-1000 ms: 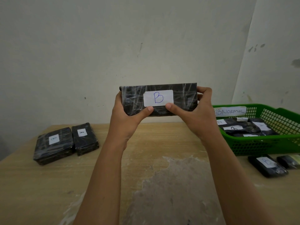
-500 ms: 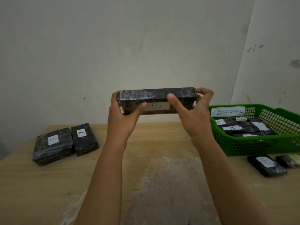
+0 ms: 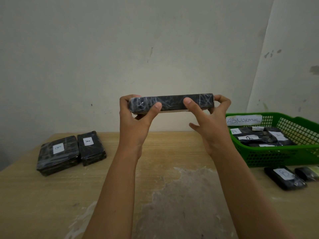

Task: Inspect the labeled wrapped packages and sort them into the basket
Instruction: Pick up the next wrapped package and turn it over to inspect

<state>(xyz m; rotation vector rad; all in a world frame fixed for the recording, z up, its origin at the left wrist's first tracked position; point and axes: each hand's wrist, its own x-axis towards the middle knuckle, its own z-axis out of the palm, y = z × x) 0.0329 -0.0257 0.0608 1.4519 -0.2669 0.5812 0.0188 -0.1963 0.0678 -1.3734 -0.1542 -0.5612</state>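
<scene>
Black wrapped package (image 3: 172, 102) held up in the air above the wooden table (image 3: 155, 187), level, narrow edge toward the camera. No label letter readable on it.

Left hand (image 3: 136, 123) grips its left end, thumb pressed on the near face, fingers curled behind. Right hand (image 3: 212, 128) grips the right end, thumb on the near face, fingers hooked round the far corner.

Green basket (image 3: 276, 156) at right on the table, tagged "ABNORMOL", several labelled packages (image 3: 255, 138) inside. Two more dark packages lie in front of it: B package (image 3: 284, 178) and a smaller one (image 3: 307, 173), cut off by the frame edge. Far left, A package (image 3: 90, 148) touches a larger package (image 3: 57, 155).
</scene>
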